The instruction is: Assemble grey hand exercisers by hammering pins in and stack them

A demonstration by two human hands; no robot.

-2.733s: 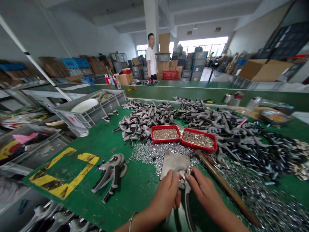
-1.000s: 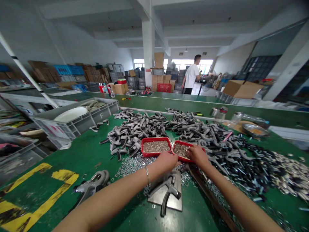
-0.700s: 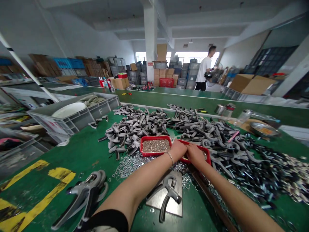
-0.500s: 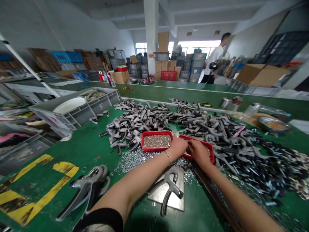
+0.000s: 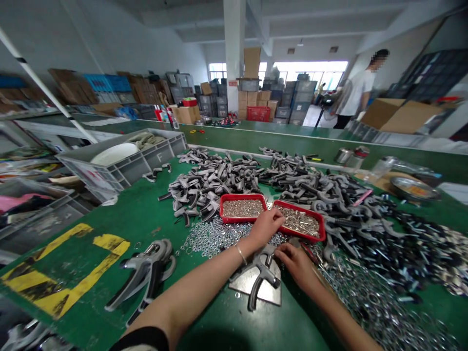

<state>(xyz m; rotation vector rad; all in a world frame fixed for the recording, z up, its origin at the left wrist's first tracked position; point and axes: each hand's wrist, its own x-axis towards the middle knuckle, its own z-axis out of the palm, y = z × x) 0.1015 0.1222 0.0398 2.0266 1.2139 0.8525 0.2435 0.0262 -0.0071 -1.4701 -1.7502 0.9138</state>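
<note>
A: Where does the grey hand grip (image 5: 260,274) lie?

B: On the metal plate (image 5: 270,296), at the near side of the green worktop (image 5: 226,319). Its curved end points away from the person; the dark-padded handle runs back towards them, slanting a little left, and another handle splays out leftward.

A: Which hand is nearer?

B: The right hand (image 5: 298,262). Its fingertips are just right of the curved end, so the grip lies left of them and towards the person. I can't tell whether they touch it.

A: And those fingers?

B: Bent, thumb and forefinger close together. Whether anything small is pinched there, I can't tell.

A: The left hand (image 5: 266,226)?

B: Farther out, past the plate, at the left end of the right-hand red tray (image 5: 307,235) of metal pins (image 5: 298,222). Its fingers are curled inward, tips over the pins; whether they pinch one isn't clear.
</note>
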